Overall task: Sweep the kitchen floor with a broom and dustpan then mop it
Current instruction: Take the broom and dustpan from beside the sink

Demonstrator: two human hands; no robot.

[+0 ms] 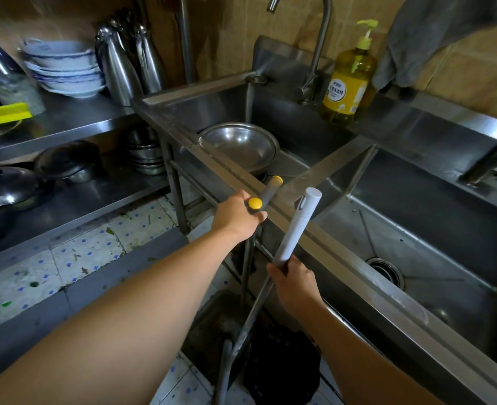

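Left hand (237, 216) grips two yellow-capped handles (266, 192) by the sink edge (297, 229); right hand (294, 285) grips the white handle (295, 226) — dustpan (212, 325) low on the floor. Risk — loosely bunched handles could slip, clattering against the sink.

We only get one head cam, looking forward and down, close over the steel sink (285, 206).

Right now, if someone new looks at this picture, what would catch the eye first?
Two bare arms reach in from below: the left hand grips grey handles with yellow caps, the right hand holds a white pole, both in front of the steel sink. Behind, a yellow soap bottle stands by the tap, and a steel bowl lies in the left basin.
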